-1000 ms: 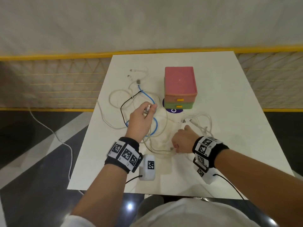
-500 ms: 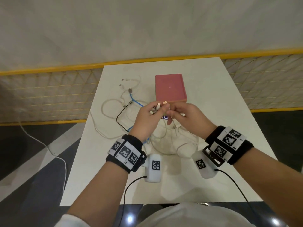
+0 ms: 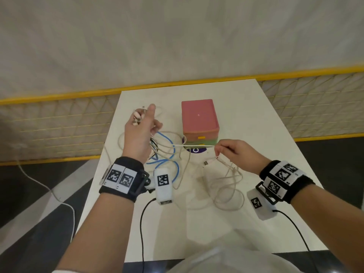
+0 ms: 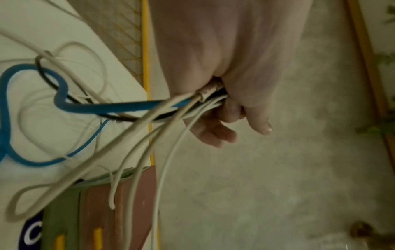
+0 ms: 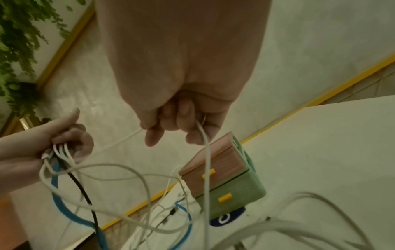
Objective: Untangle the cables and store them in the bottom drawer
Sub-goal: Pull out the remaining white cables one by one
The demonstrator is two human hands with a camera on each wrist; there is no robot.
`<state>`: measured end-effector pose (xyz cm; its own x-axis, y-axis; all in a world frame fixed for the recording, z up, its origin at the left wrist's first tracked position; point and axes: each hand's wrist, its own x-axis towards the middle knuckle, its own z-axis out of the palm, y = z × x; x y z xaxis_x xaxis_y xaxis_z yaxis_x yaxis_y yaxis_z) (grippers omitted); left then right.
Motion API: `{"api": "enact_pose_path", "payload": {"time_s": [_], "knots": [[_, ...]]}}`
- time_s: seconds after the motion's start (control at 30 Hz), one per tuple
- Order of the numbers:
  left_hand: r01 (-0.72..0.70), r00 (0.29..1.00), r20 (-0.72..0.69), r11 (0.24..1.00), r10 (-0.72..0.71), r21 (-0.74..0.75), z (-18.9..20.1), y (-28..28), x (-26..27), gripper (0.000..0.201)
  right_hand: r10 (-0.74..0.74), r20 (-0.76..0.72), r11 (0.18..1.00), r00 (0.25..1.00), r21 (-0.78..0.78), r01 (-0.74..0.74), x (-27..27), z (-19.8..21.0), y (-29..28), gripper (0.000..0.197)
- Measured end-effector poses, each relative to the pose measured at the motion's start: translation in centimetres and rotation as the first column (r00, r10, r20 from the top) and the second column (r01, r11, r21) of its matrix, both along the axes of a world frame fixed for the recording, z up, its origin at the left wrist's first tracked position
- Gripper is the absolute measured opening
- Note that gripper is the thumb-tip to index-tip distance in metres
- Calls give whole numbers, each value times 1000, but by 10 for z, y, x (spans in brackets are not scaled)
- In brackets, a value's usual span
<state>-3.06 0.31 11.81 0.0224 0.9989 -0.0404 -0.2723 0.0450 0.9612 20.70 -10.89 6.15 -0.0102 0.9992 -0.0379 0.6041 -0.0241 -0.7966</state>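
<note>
White table (image 3: 246,223): nearest you, loose white cables (image 3: 226,186) sag below your right hand (image 3: 239,154), pinching one strand. Farther left, your left hand (image 3: 139,133) clutches bundled cable ends. Beyond, the drawer box (image 3: 199,117) stands closed.

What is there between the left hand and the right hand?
In the head view, a taut white cable runs from the left hand to the right hand, in front of the drawer box.
</note>
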Motion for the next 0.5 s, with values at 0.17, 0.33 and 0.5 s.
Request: {"api": "enact_pose_path", "payload": {"time_s": [0.17,0.33,0.5], "knots": [[341,888,-354,937,-294,77,3,-21,22,10,-20,-43,994,999,110,25,-14,17,12,25],[514,653,-620,855,-436,-60,-10,-37,45,23,18,-65,984,998,178,-6,-24,36,16,22],[11,872,-489,999,13,47,-11,-3,28,24,-10,8,984,1000,176,8,-13,29,14,31]]}}
